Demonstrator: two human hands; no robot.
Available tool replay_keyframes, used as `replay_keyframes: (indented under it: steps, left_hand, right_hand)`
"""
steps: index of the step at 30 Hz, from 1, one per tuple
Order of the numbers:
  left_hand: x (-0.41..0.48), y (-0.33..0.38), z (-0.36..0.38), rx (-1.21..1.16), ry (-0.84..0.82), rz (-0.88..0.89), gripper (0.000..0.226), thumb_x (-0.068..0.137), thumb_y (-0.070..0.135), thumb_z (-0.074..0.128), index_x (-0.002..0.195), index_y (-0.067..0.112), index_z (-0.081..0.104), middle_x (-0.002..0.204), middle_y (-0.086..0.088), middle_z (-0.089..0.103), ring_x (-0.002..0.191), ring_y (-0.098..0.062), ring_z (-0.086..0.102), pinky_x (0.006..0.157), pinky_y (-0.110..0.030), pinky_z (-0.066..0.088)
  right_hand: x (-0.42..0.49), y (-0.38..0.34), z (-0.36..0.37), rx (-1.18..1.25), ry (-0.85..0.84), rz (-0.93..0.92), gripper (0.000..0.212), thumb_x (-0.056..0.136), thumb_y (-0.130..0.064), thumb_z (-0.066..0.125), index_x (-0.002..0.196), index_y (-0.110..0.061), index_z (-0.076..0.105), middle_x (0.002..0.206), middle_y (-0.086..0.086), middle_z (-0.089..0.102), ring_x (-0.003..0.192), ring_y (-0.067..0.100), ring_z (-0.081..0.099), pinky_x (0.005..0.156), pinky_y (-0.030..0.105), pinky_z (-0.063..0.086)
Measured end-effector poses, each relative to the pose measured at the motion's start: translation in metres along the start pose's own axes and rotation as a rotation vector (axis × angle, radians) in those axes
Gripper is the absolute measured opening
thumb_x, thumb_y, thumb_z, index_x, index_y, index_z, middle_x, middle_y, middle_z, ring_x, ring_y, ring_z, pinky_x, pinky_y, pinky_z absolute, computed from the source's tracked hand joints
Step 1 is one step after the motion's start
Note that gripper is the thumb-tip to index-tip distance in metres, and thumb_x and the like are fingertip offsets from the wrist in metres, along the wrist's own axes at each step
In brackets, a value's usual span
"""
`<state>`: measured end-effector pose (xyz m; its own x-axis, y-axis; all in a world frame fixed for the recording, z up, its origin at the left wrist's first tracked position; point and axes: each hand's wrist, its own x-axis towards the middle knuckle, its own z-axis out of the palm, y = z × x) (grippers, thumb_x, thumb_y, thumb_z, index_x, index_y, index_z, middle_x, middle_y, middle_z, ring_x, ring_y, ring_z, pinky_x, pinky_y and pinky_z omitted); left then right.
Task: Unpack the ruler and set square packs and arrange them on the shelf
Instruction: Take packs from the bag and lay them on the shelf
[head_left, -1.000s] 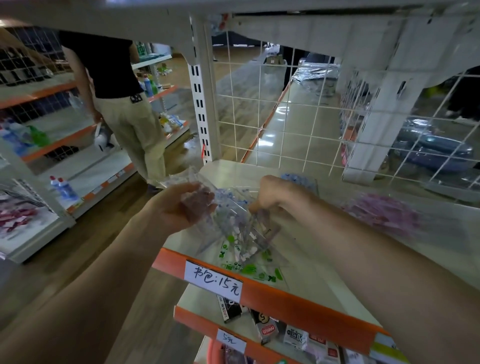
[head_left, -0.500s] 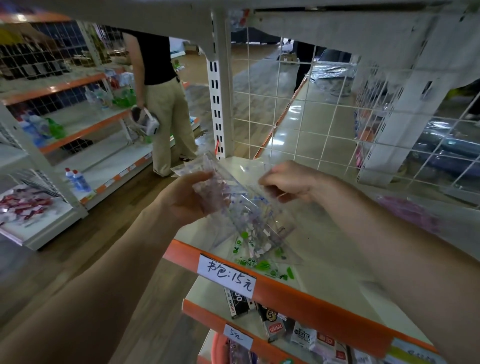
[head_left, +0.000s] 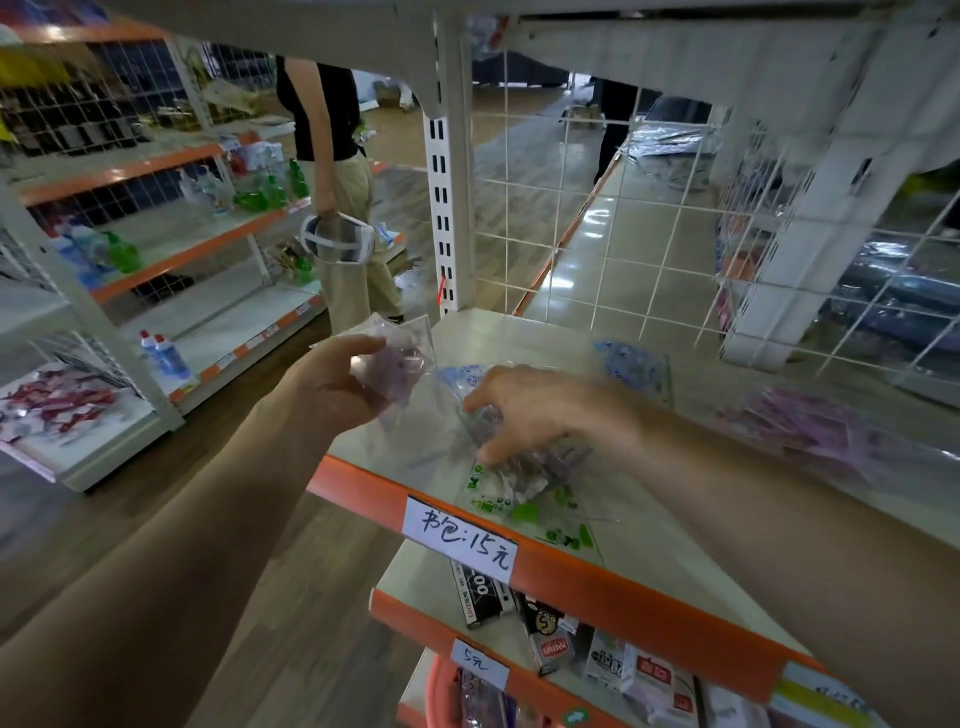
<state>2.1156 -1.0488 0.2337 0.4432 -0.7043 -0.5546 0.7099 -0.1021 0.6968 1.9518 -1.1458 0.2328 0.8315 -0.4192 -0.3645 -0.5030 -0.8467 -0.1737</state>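
Observation:
My left hand (head_left: 337, 384) grips a crumpled clear plastic wrapper (head_left: 400, 358) above the shelf's left corner. My right hand (head_left: 524, 410) reaches down onto a clear pack of rulers and set squares (head_left: 524, 467) with its fingers curled over it; the pack lies on top of a green-printed set (head_left: 524, 512) at the front of the white shelf (head_left: 670, 545). A blue-printed set (head_left: 631, 364) lies further back, and pink-printed packs (head_left: 810, 421) lie to the right.
The shelf has an orange front strip with a handwritten price label (head_left: 462, 538). A wire grid (head_left: 597, 208) closes the back. Boxed goods (head_left: 550, 639) fill the shelf below. A person (head_left: 337, 182) stands in the aisle at left, holding a white headset.
My right hand has dropped from the wrapper's mouth down to the shelf with the clear pack. My left hand keeps the wrapper, now pulled away to the left.

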Motion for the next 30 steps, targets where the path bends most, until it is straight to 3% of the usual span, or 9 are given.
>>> replay_keyframes:
  steps: [5,8,11,17,19,21,25,27,30]
  left_hand:
    - [-0.008,0.001,0.003,0.035,-0.014,0.001,0.01,0.088,0.004,0.057,0.094,-0.004,0.057,0.071,-0.015,0.068,0.063,-0.024,0.067,0.052,-0.04,0.057]
    - [-0.011,0.001,0.004,0.047,-0.105,0.022,0.013,0.087,0.005,0.054,0.098,0.0,0.06,0.084,-0.01,0.066,0.073,-0.02,0.065,0.05,-0.034,0.057]
    - [-0.013,0.002,0.004,0.052,-0.126,0.021,0.013,0.087,0.006,0.054,0.095,0.0,0.061,0.083,-0.01,0.066,0.061,-0.022,0.069,0.051,-0.032,0.057]
    - [-0.013,-0.003,0.002,0.031,-0.193,0.004,0.028,0.069,0.005,0.06,0.097,0.002,0.062,0.09,-0.005,0.061,0.067,-0.018,0.066,0.055,-0.031,0.057]
    - [-0.012,-0.004,0.003,0.006,-0.248,0.005,0.031,0.07,0.005,0.06,0.101,0.006,0.061,0.092,-0.004,0.061,0.07,-0.018,0.066,0.059,-0.032,0.058]
    - [-0.011,-0.006,0.01,0.002,-0.309,0.008,0.021,0.073,0.006,0.058,0.093,0.007,0.062,0.087,-0.004,0.063,0.067,-0.018,0.067,0.062,-0.032,0.059]
    - [-0.009,-0.019,0.044,0.008,-0.383,-0.007,0.011,0.083,0.006,0.053,0.079,0.009,0.062,0.064,-0.002,0.065,0.06,-0.014,0.065,0.067,-0.027,0.056]
    - [-0.006,-0.035,0.066,0.047,-0.468,-0.019,0.011,0.08,0.008,0.054,0.083,0.009,0.064,0.073,-0.002,0.064,0.07,-0.014,0.062,0.078,-0.028,0.052]
    - [-0.009,-0.067,0.106,0.122,-0.624,-0.043,0.026,0.088,0.012,0.039,0.1,0.004,0.061,0.089,-0.009,0.062,0.08,-0.02,0.063,0.075,-0.027,0.054]
  right_hand:
    - [0.003,-0.006,-0.001,-0.287,0.151,-0.046,0.042,0.089,-0.033,0.058,0.129,-0.022,0.055,0.121,0.003,0.055,0.107,0.022,0.055,0.073,0.033,0.046]
    - [0.006,-0.008,-0.003,-0.275,0.033,0.004,0.055,0.083,-0.033,0.064,0.135,-0.027,0.047,0.126,0.005,0.042,0.111,0.024,0.049,0.079,0.036,0.047]
    - [0.006,-0.008,-0.011,-0.266,-0.023,0.029,0.061,0.08,-0.033,0.07,0.136,-0.032,0.045,0.132,0.003,0.038,0.115,0.023,0.047,0.085,0.035,0.046]
    - [0.007,-0.006,-0.013,-0.272,0.118,0.011,0.028,0.091,-0.032,0.049,0.111,-0.018,0.063,0.109,0.002,0.064,0.094,0.021,0.06,0.07,0.029,0.044]
    - [0.003,0.005,-0.016,-0.2,0.228,0.013,0.025,0.096,-0.025,0.042,0.1,-0.016,0.064,0.105,0.004,0.065,0.089,0.021,0.059,0.07,0.029,0.042]
    - [-0.006,0.021,-0.024,-0.09,0.317,0.041,0.027,0.098,-0.021,0.041,0.107,-0.017,0.066,0.108,0.004,0.067,0.095,0.022,0.06,0.074,0.028,0.043]
    - [-0.039,0.054,-0.039,0.692,0.351,0.086,0.023,0.096,-0.005,0.042,0.11,-0.006,0.061,0.09,0.008,0.072,0.073,0.014,0.068,0.064,0.026,0.055]
    - [-0.063,0.062,-0.042,0.923,0.292,0.08,0.018,0.095,0.0,0.044,0.103,-0.008,0.059,0.088,0.012,0.071,0.072,0.019,0.069,0.061,0.025,0.055]
    - [-0.095,0.074,-0.035,1.058,0.277,0.105,0.018,0.095,0.001,0.044,0.089,-0.009,0.058,0.075,0.008,0.069,0.067,0.018,0.068,0.063,0.028,0.055]
